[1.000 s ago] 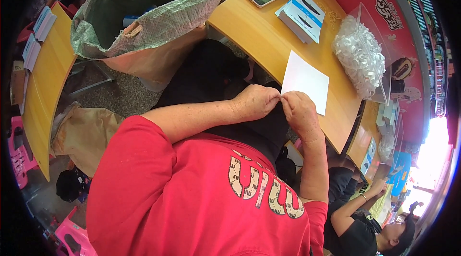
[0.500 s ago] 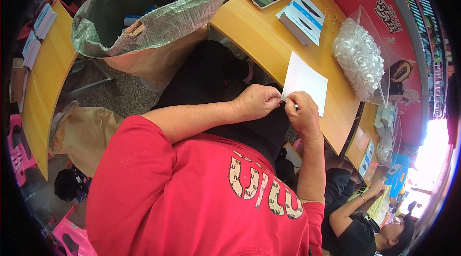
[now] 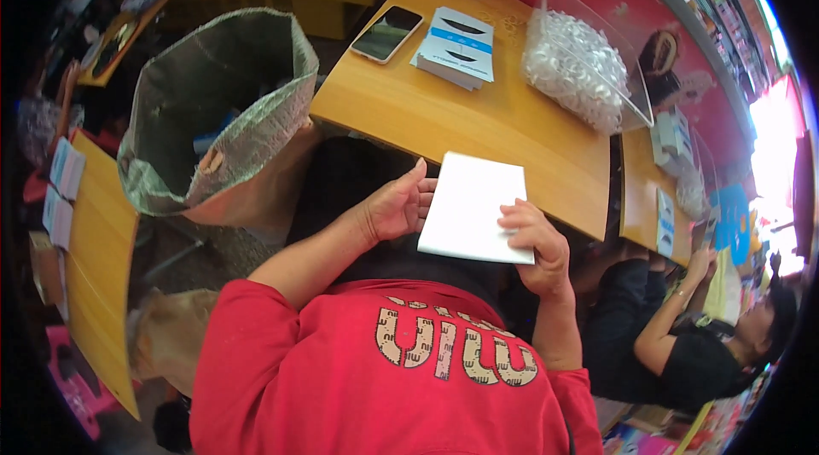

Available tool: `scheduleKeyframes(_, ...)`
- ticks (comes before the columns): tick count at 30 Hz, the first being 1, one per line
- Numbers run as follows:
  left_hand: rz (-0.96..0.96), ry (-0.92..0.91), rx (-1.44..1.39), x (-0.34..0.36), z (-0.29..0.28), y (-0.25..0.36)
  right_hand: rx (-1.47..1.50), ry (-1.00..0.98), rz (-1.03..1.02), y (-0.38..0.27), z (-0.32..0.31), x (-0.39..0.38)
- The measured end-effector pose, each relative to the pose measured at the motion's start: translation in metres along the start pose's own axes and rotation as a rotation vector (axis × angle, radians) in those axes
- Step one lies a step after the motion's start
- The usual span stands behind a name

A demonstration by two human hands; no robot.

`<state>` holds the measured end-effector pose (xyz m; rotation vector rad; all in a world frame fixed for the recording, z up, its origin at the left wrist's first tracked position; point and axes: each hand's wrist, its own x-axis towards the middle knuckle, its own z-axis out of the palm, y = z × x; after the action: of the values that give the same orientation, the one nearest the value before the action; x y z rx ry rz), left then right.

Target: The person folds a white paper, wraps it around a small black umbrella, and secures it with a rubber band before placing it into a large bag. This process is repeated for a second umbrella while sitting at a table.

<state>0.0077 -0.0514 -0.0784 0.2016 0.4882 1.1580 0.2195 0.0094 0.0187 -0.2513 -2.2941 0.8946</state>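
While between both hands (image 3: 401,208) (image 3: 533,242) — white sheet (image 3: 472,208), long axis toward table (image 3: 478,127).

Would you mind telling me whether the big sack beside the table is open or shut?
Open: the sack has its mouth spread wide, showing the inside.

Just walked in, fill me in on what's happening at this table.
A person in a red shirt holds a flat white rectangular card at the edge of a yellow wooden table, left hand on one side, right hand on the other. On the table lie a stack of blue-and-white packets, a smartphone and a clear bin of small white pieces. A large open silvery sack stands at the left.
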Motion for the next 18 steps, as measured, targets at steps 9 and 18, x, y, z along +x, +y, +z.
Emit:
scheduleKeyframes(9,0.315,-0.005,0.480,-0.018,0.047,0.001,0.446,0.011,0.267,-0.026,-0.003,-0.028)
scheduleKeyframes(18,0.577,0.055,0.886,-0.039,0.074,-0.013,0.468,0.513,0.613,-0.018,0.016,-0.018)
